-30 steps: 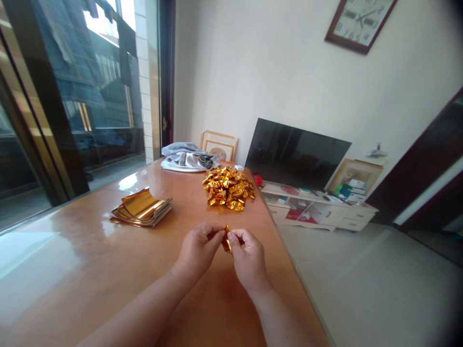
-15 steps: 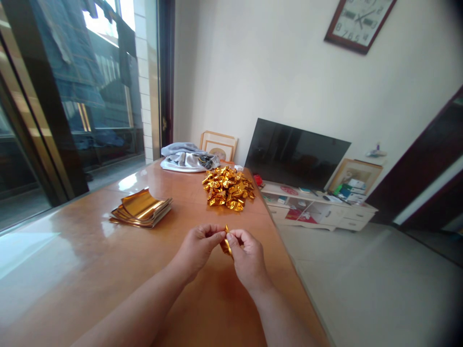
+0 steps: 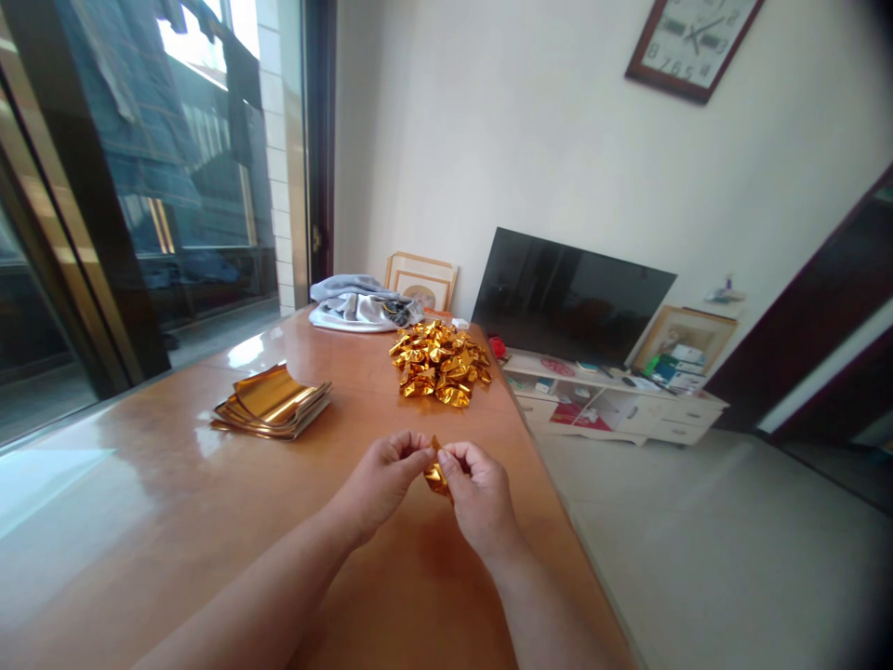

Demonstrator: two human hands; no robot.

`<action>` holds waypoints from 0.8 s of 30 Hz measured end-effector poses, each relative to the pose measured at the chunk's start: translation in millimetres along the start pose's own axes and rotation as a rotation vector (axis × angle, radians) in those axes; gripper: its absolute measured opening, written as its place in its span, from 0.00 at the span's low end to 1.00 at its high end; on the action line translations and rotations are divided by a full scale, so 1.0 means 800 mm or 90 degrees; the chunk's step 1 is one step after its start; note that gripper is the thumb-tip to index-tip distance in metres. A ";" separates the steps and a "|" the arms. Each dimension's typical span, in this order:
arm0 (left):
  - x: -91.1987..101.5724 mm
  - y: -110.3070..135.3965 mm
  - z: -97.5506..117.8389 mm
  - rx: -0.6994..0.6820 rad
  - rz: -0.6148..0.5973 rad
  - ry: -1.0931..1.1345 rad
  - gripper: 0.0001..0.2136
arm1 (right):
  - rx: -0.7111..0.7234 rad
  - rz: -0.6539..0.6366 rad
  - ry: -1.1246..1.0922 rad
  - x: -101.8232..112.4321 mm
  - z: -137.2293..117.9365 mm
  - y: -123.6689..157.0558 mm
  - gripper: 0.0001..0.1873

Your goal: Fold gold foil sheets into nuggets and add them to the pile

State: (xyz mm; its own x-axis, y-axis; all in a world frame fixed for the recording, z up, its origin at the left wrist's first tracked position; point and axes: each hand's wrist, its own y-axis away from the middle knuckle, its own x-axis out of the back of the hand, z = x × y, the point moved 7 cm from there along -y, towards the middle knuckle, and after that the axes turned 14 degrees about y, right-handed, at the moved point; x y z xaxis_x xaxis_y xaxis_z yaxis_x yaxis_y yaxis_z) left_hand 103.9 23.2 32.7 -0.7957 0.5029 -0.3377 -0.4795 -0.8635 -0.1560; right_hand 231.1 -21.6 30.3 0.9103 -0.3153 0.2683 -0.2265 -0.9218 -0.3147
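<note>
Both hands closed on one small crumpled piece of gold foil (image 3: 437,477), held just above the near part of the bench (image 3: 139,521). Left hand (image 3: 380,479) and right hand (image 3: 481,493) turned toward each other, each grip clenched in a fingertip pinch on the foil, the two hands almost touching. Exact folds of the piece hard to make out behind the fingers; perhaps a twisted or gathered middle, though not certain from this view.

Likely handling: very light, thin and soft, with almost no stiffness of its own, slick on the shiny face, and easily creased or torn at the edges. Best hold, by the look of it: a gentle pinch at the thicker gathered part, not at the thin loose corners.

Farther along the bench, straight ahead of the hands: a heap of crumpled gold foil pieces (image 3: 439,365), loose and glinting. Toward the left side of the bench: a flat stack of gold foil sheets (image 3: 272,402), the top sheets curling upward. At the far end of the bench, just beside the heap: a grey-and-white cloth bundle (image 3: 359,312). Beyond the far end of the bench: a flat-screen television (image 3: 572,293) on a low white TV cabinet (image 3: 614,409), and a framed picture (image 3: 422,284) against the wall.
</note>
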 end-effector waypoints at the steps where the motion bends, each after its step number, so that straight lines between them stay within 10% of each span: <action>1: -0.001 0.000 0.000 -0.002 -0.005 -0.007 0.10 | -0.001 -0.001 -0.002 0.000 0.000 0.000 0.14; 24: 0.005 -0.001 0.014 -0.020 -0.015 -0.155 0.13 | 0.025 -0.073 0.025 -0.001 -0.001 0.000 0.17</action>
State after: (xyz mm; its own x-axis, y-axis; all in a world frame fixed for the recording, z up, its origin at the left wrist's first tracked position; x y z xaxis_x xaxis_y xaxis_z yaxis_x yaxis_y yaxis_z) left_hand 96.9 26.6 42.3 -0.8517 0.5144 -0.0998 -0.4911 -0.8500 -0.1906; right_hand 230.3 -21.2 30.8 0.9148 -0.2183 0.3399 -0.1081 -0.9430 -0.3147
